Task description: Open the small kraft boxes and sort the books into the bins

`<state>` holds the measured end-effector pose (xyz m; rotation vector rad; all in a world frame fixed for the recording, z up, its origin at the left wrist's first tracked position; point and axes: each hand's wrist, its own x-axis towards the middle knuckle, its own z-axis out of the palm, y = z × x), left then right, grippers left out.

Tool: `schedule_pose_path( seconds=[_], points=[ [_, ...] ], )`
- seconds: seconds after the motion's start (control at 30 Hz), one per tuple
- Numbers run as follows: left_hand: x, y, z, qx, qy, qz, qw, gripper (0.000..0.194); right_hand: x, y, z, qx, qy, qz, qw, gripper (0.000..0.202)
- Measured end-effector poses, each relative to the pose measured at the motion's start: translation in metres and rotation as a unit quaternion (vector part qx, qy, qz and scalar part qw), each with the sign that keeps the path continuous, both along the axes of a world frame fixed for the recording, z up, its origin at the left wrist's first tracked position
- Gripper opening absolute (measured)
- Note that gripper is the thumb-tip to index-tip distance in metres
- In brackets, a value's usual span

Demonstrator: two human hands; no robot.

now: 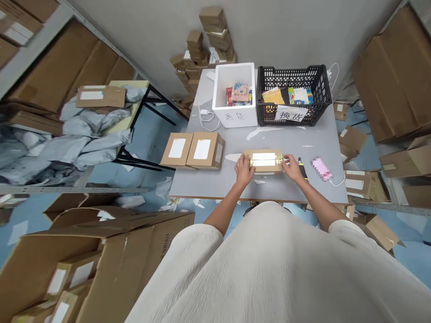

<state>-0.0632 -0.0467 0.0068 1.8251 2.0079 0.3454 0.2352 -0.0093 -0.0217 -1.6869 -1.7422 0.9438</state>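
Observation:
A small cardboard box point(266, 168) with a white label and shiny clear tape lies near the front edge of the grey table. My left hand point(244, 170) grips its left end, the thumb on the near side. At the other end, my right hand point(291, 168) holds the right edge with bent fingers, close to the tape. Just right of that hand lies a black and yellow cutter point(302, 168). Further right is a pink, blurred-out object point(322, 168) with a white cable. Two labelled cardboard boxes point(201, 150) sit side by side to the left.
Behind are a white foam box point(235, 117) and a black plastic crate point(293, 107), both holding packets or booklets. Small cartons point(213, 20) are stacked by the wall. Grey parcels point(70, 143) fill the left shelf. A large open carton point(134, 260) stands at lower left.

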Motion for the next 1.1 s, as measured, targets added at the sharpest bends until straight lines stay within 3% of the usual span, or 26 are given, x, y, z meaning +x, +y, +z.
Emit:
schedule_pose_path(
  seconds=[0.1,0.3,0.4,0.5,0.63,0.8,0.9,1.1],
  points=[
    [-0.012,0.003,-0.005,-0.006,-0.042,0.021,0.999,0.081,-0.013,-0.003,0.013,0.005,-0.001,-0.001,1.0,0.049],
    [-0.019,0.003,-0.011,0.037,-0.09,-0.026,0.995,0.095,-0.015,-0.006,0.031,0.024,-0.003,-0.034,0.999,0.051],
    [-0.02,-0.001,-0.014,0.042,-0.116,-0.014,0.992,0.104,-0.017,0.003,0.04,0.032,0.001,-0.057,0.998,0.057],
    [-0.022,-0.004,-0.019,0.044,-0.145,-0.018,0.988,0.103,-0.017,0.021,0.046,0.052,-0.025,-0.034,0.998,0.058],
    [-0.025,-0.005,-0.024,0.046,-0.143,-0.049,0.987,0.088,-0.014,0.046,0.044,0.04,-0.106,0.037,0.993,0.061],
    [-0.024,-0.005,-0.02,0.015,-0.122,-0.074,0.99,0.064,-0.007,0.066,0.033,-0.077,-0.187,0.07,0.977,0.068],
    [-0.025,-0.005,-0.011,0.011,-0.107,-0.071,0.992,0.054,-0.003,0.072,0.028,-0.096,-0.169,0.082,0.978,0.074],
    [-0.031,-0.008,0.017,0.072,-0.103,-0.066,0.99,0.022,0.0,0.078,0.026,-0.102,-0.144,0.108,0.978,0.078]
  ],
)
